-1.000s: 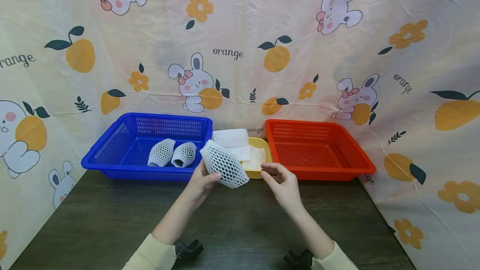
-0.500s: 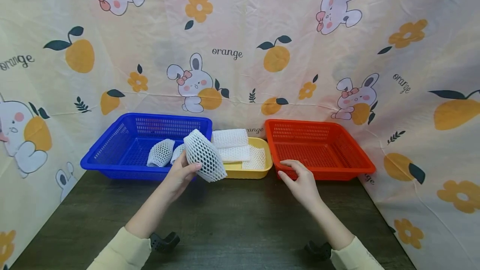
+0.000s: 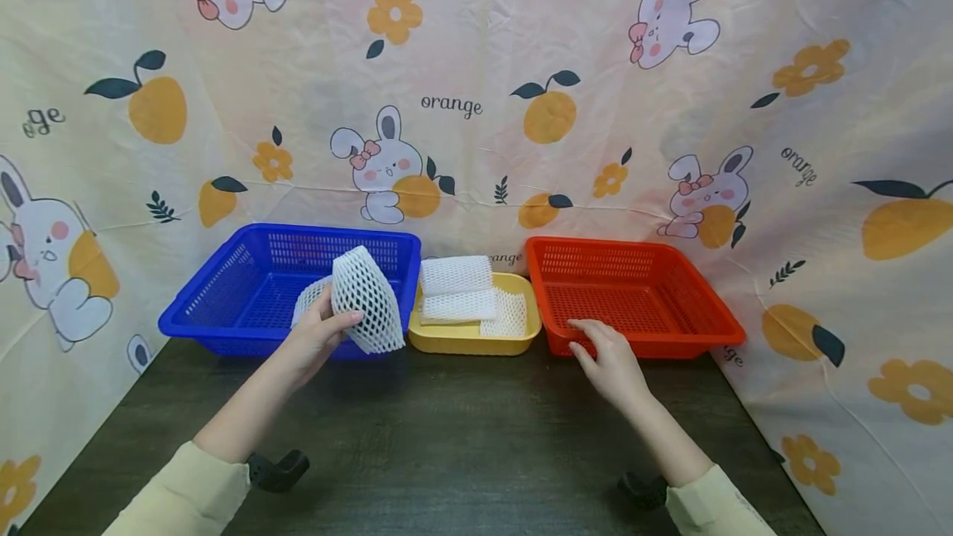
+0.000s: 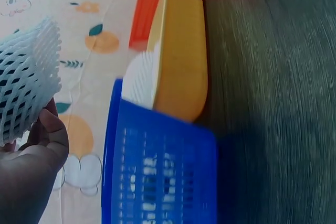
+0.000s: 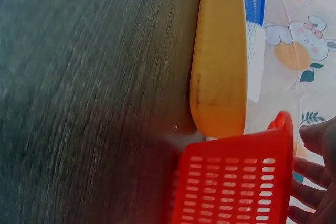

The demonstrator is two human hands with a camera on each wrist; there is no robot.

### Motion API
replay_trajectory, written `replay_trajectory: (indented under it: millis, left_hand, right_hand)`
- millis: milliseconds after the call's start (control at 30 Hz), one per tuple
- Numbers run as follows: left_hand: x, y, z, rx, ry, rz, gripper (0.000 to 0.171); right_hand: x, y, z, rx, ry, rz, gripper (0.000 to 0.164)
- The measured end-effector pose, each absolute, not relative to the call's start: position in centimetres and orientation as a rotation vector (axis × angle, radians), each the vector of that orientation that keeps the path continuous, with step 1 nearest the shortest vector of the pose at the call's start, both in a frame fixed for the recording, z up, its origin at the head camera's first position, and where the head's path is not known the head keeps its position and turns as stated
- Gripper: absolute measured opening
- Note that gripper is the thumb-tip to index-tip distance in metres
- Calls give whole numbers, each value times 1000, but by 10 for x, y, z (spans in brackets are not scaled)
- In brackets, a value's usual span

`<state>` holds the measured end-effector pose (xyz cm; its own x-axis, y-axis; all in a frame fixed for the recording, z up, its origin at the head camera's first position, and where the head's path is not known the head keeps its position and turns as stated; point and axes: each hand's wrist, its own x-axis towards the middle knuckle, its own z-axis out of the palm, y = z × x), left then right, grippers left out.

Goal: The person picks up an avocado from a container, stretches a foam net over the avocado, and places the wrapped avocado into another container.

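Observation:
My left hand (image 3: 316, 339) grips a white foam fruit net (image 3: 366, 300), its thumb on the near side and the fingers behind. The net stands puffed out and tilted over the right front of the blue basket (image 3: 208, 329). In the left wrist view the same foam net (image 4: 26, 80) shows its wide mesh above the thumb. Behind the hand, a second foam net (image 3: 307, 298) lies in the blue basket, partly covered. My right hand (image 3: 614, 364) has relaxed, bent fingers holding nothing, close to the front rim of the red basket (image 3: 670, 339).
Between the baskets sits a yellow tray (image 3: 472, 346) with flattened foam nets (image 3: 457, 275) in it. A printed cloth (image 3: 476, 155) hangs right behind the containers. All of them stand along the back of the dark wooden table (image 3: 476, 437).
My left hand has carried the foam net leftward from in front of the yellow tray to over the blue basket. My right hand has drawn away rightward to the red basket.

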<state>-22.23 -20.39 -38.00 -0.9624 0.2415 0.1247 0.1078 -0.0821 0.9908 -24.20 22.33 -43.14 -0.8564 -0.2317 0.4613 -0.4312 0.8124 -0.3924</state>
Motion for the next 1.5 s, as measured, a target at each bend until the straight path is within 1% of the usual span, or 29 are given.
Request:
replay_trajectory:
  millis: [67,267,400,700,1033,1500]
  left_hand:
    - [-224,-210,-379,387,2100,2186,74]
    - [-231,-230,-377,304,2189,2132,81]
    - [-235,-244,-375,271,2257,2091,81]
    - [-249,-272,-368,218,2477,1849,86]
    - [-262,-292,-364,92,2721,1569,90]
    - [-273,-316,-367,-24,2854,1435,95]
  right_hand:
    - [-245,225,-434,489,-2620,677,36]
    - [-252,229,-441,494,-2653,577,32]
    - [-255,230,-443,522,-2640,535,30]
    - [-259,230,-446,574,-2629,474,23]
    - [-261,231,-451,594,-2592,466,22]
    - [-261,232,-453,580,-2606,537,21]
